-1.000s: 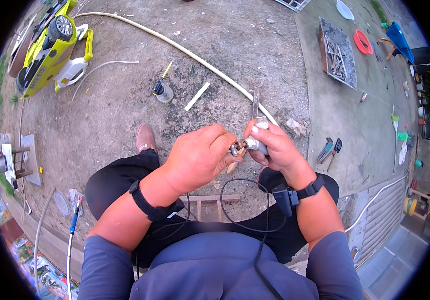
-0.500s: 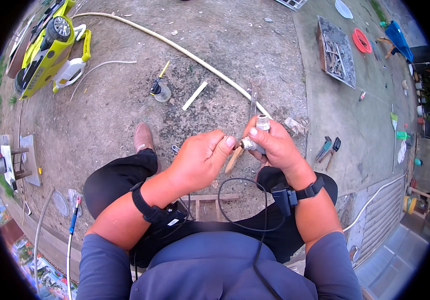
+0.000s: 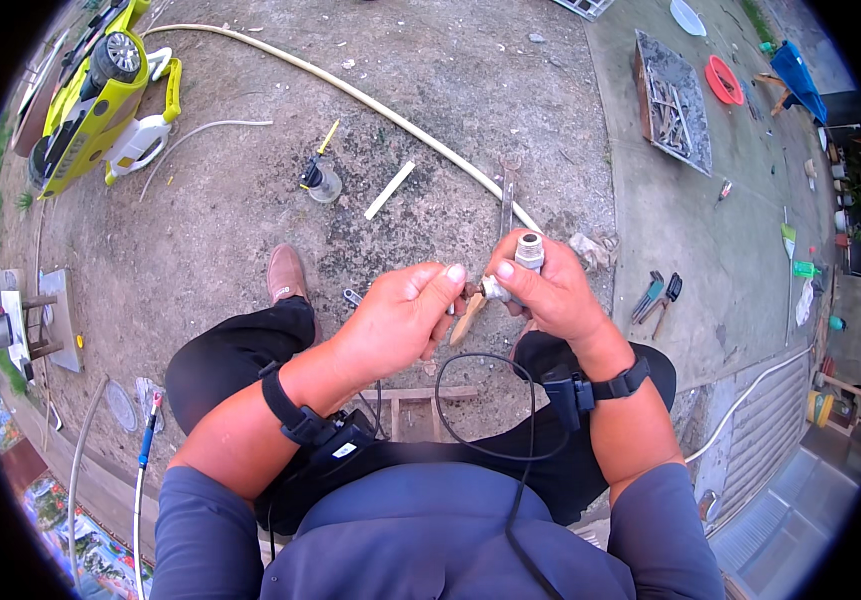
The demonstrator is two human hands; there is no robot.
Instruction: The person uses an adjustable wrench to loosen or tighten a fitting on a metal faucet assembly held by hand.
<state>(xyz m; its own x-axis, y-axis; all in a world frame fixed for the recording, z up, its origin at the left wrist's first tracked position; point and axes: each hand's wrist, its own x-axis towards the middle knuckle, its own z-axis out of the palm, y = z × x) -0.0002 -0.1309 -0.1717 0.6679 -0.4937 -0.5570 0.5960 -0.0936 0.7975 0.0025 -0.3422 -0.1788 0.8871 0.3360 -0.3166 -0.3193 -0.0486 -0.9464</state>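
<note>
My right hand (image 3: 560,295) is wrapped round a grey metal pipe fitting (image 3: 529,252) with a threaded upper end and a side branch that points left. My left hand (image 3: 400,315) is closed in a pinch beside that branch, on a small rusty brown piece (image 3: 471,290) at its tip. How far the piece sits inside the branch I cannot tell. Below the fitting shows a wooden handle (image 3: 464,323), lower than my hands. A wrench (image 3: 351,297) lies partly hidden by my left hand.
A long cream hose (image 3: 380,105) crosses the dirt ahead, near a spray bottle (image 3: 323,183) and a pale strip (image 3: 390,191). Pliers-like tools (image 3: 658,297) lie on the concrete at right. A tray of metal parts (image 3: 672,105) stands farther off. A black cable (image 3: 490,458) loops over my lap.
My left hand has turned, and its thumb now points more upward. The fitting has tilted slightly in my right hand, so its open top faces me more.
</note>
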